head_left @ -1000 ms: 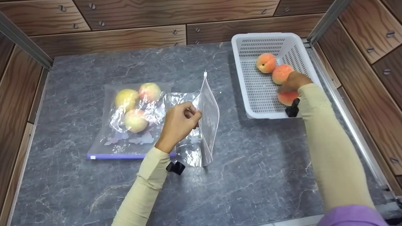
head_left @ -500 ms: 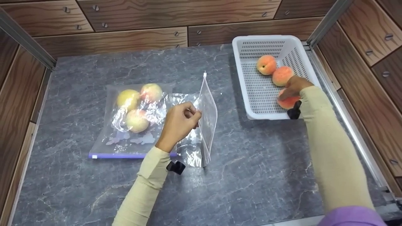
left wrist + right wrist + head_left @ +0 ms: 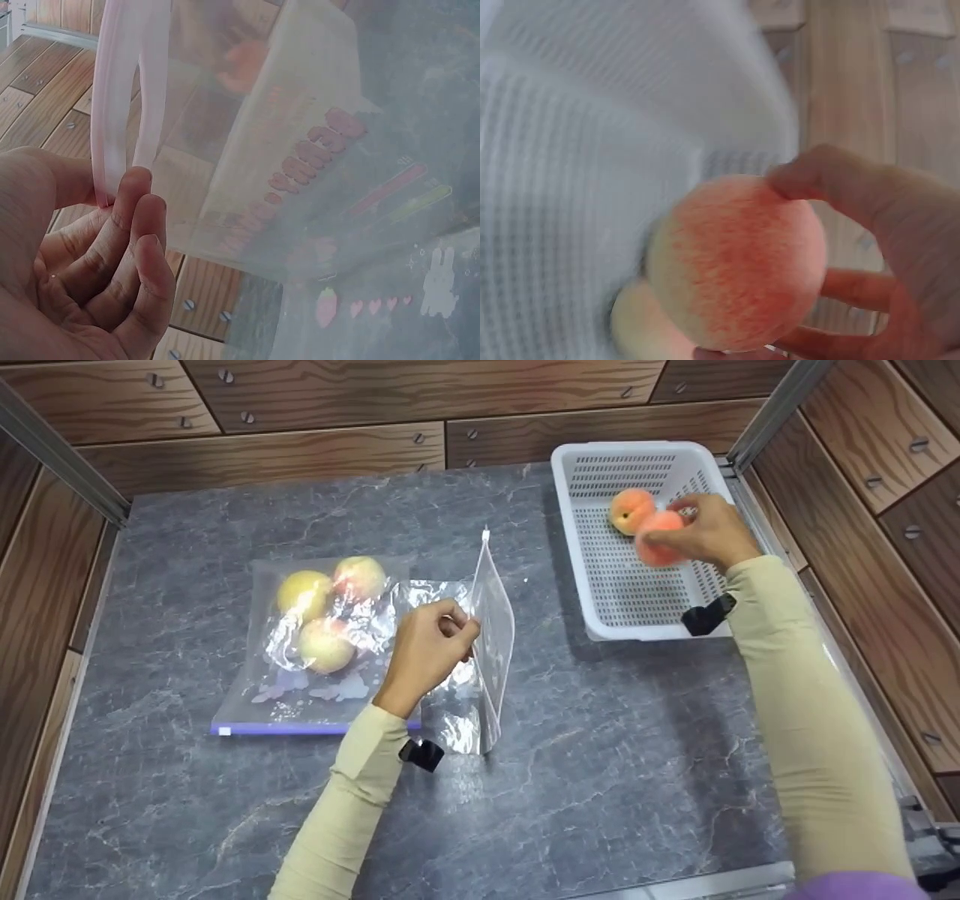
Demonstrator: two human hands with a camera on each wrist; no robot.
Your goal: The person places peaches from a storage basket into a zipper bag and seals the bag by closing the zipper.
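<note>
My left hand [image 3: 431, 652] pinches the open mouth edge of a clear zip bag [image 3: 496, 641], whose opening faces right. In the left wrist view, thumb and fingertips hold the bag's pink zip strip [image 3: 112, 97], and pink prints show on its film. My right hand [image 3: 709, 536] grips a peach [image 3: 658, 547] over the white slotted basket [image 3: 576, 562]. The right wrist view has the thumb on top of this peach and fingers beneath. Another peach [image 3: 628, 510] lies in the basket, partly behind the held one.
Left of the hands, a second zip bag [image 3: 236, 697] with a purple slider strip lies flat, holding three pale peaches [image 3: 326, 645]. Wood-patterned panels [image 3: 315, 457] border the grey marbled tabletop [image 3: 585, 757] at the back and sides.
My right hand has taken hold of the front peach and raised it toward the back of the basket. The left hand keeps its pinch on the bag, almost still.
</note>
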